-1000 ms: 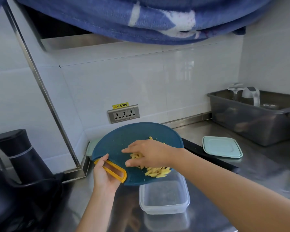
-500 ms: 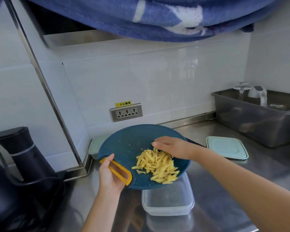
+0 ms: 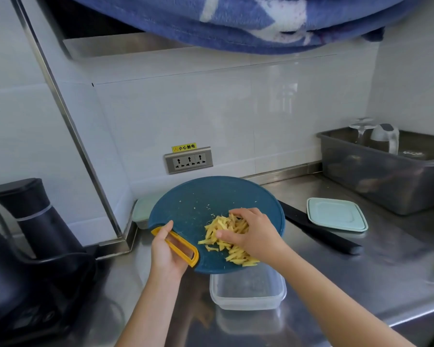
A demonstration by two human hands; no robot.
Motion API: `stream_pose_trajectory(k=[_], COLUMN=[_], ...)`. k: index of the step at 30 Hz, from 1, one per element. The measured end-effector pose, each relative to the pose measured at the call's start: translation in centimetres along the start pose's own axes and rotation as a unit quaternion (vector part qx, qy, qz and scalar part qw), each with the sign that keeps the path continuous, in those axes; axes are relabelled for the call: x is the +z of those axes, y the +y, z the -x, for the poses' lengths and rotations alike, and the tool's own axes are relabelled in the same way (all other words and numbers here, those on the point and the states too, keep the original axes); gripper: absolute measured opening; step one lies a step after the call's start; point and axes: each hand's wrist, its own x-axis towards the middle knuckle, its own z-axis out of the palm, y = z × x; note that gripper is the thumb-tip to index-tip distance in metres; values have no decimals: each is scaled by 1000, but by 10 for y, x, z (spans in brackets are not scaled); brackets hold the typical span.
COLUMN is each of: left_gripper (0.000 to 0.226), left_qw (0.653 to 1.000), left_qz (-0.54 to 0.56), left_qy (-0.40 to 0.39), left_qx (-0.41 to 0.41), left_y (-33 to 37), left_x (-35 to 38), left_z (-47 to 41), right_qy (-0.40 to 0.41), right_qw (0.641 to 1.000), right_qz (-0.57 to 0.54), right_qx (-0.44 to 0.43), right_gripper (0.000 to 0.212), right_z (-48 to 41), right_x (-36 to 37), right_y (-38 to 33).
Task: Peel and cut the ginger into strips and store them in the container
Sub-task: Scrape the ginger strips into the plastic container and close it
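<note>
Head view: the left hand (image 3: 168, 254) grips the round blue cutting board (image 3: 198, 196) by its yellow handle (image 3: 176, 246), thumb on top and fingers wrapped underneath, and holds it tilted above the steel counter (image 3: 361, 271). The board's low edge, at 6 o'clock, overhangs the far rim of the clear container (image 3: 248, 289), which looks empty. The ginger strips (image 3: 218, 236) lie heaped on the lower right of the board, just short of that edge. The right hand (image 3: 253, 236) is cupped over the heap, fingers curled round its far side and thumb pressed against its near side.

The step in hand appears to be raking the strips off the board into the container. To do it well, the board's lip should sit squarely over the middle of the opening, since only part of the opening lies under it now. A steeper tilt would let the strips slide. The cupped hand should draw them straight toward 6 o'clock in one short pull, then sweep the scraps near the board's centre.

A black knife (image 3: 321, 234) lies on the counter at 3 o'clock from the board, and the pale blue lid (image 3: 336, 216) rests just beyond it, ready for closing.
</note>
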Motion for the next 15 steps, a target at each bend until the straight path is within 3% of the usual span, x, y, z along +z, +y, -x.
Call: stream_pose_trajectory(k=[15], left_gripper=[34], left_qw=[1000], left_qz=[15], left_qy=[1], left_qx=[9], left_y=[-5], left_x=[-4], left_z=[2], right_qy=[97], right_qw=[995], right_qz=[7], right_qx=[-4], right_gripper=[51], right_z=[24], right_x=[16], right_y=[6])
